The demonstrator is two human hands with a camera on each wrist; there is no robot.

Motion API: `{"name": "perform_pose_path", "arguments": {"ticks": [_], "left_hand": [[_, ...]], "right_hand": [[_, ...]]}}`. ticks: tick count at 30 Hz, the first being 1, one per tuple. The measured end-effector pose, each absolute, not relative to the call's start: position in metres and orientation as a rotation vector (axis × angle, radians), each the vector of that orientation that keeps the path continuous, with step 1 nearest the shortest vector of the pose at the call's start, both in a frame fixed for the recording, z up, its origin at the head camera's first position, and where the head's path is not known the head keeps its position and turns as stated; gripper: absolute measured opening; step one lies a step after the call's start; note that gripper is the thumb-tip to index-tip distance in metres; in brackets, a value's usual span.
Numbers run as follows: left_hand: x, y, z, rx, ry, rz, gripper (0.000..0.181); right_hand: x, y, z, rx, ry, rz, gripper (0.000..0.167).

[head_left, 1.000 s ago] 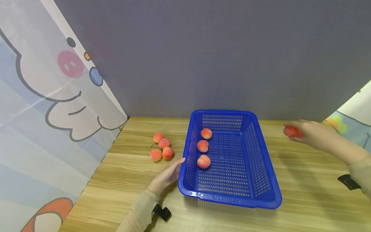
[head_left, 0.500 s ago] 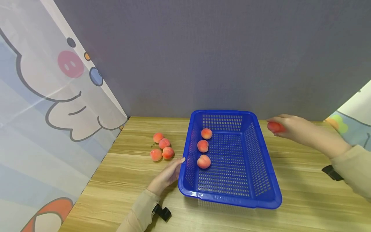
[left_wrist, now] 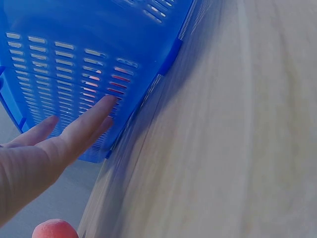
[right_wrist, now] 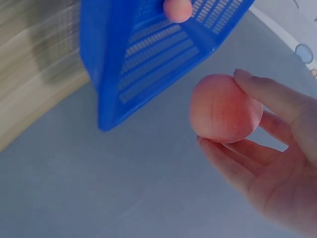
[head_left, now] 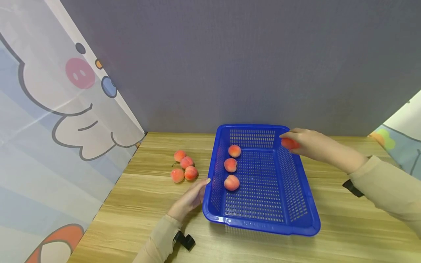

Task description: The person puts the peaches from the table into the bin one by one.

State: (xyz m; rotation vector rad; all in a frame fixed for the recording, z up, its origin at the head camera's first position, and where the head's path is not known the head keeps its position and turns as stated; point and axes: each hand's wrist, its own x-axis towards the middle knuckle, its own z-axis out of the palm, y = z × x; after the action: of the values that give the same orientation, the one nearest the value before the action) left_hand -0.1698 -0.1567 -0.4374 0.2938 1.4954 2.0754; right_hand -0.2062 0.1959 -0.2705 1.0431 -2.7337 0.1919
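The fingertips and thumb of my right hand (head_left: 310, 144) pinch a red-orange peach (right_wrist: 225, 109). They hold it over the far right corner of the blue plastic basket (head_left: 304, 193). Inside, along the left wall, three peaches form a row: a far one (head_left: 234, 151), a middle one (head_left: 230, 165) and a near one (head_left: 231, 182). My left hand (head_left: 190, 199) rests at the basket's left side, its thumb at the rim. In the left wrist view, straight fingers (left_wrist: 89, 124) touch the slotted outer wall.
Left of the basket, several loose peaches (head_left: 186, 162) lie in a cluster on the wooden table (head_left: 131, 204). A grey partition (head_left: 243, 65) rises behind the table. Printed cartoon sheets (head_left: 52, 120) hang at the left and right sides.
My right hand has carried its peach leftward, from beyond the table's right part to over the basket's far right corner. My left hand, the basket and the other peaches stay put.
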Motion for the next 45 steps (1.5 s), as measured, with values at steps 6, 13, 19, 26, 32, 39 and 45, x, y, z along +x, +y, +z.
{"name": "perform_pose_path", "arguments": {"ticks": [6,13,19,26,32,39,45], "left_hand": [[-0.170,-0.156,-0.436,0.294,1.485,2.083,0.026],[-0.169,-0.156,-0.436,0.280,1.494,2.085,0.025],[-0.170,-0.156,-0.437,0.269,1.495,2.087,0.023],[-0.170,-0.157,-0.436,0.291,1.496,2.081,0.024],[-0.170,-0.156,-0.436,0.288,1.504,2.079,0.030],[-0.171,-0.156,-0.437,0.272,1.517,2.072,0.033],[-0.171,-0.156,-0.438,0.256,1.524,2.073,0.031]], "right_hand": [[-0.206,0.174,-0.270,1.105,-2.758,0.201,0.039],[-0.205,0.153,-0.270,1.161,-2.770,0.161,0.040],[-0.202,0.138,-0.273,1.202,-2.749,0.142,0.040],[-0.200,0.122,-0.282,1.296,-2.711,0.144,0.040],[-0.200,0.109,-0.294,1.437,-2.676,0.158,0.041],[-0.197,0.096,-0.307,1.522,-2.632,0.209,0.039],[-0.190,0.088,-0.315,1.555,-2.660,0.211,0.038]]}}
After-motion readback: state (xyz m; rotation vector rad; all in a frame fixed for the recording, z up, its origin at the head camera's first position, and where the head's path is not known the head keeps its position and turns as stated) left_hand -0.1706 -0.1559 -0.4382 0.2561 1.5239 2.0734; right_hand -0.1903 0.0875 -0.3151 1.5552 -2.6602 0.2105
